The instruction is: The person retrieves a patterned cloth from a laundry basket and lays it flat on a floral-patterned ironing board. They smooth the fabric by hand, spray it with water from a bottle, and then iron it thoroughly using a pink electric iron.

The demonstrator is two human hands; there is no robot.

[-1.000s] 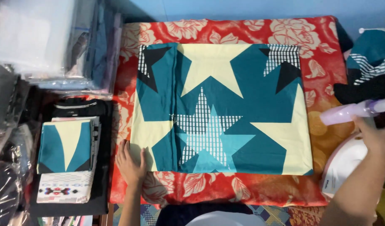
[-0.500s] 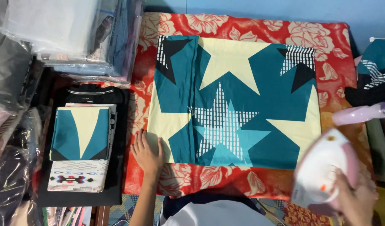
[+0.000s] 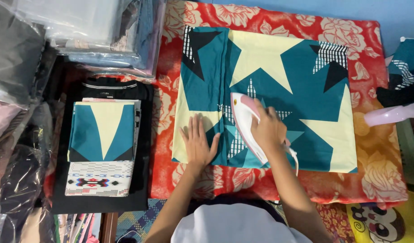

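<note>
Star-print cloth (image 3: 279, 85), teal and cream, spread flat on red floral blanket (image 3: 387, 180). Ironing stroke judged in hand. Left hand (image 3: 199, 145) spread, palm down near front-left corner. Right hand (image 3: 268, 130) clenched round pink-white iron (image 3: 244, 121) mid-cloth, front. Next pass probably needs cloth pinned taut, iron clear of fingers.

Worktop covered by red floral blanket (image 3: 378, 180). Teal and cream star-print cloth (image 3: 306, 90) lies flat on it. Lilac spray bottle (image 3: 391, 114) at right edge.
</note>
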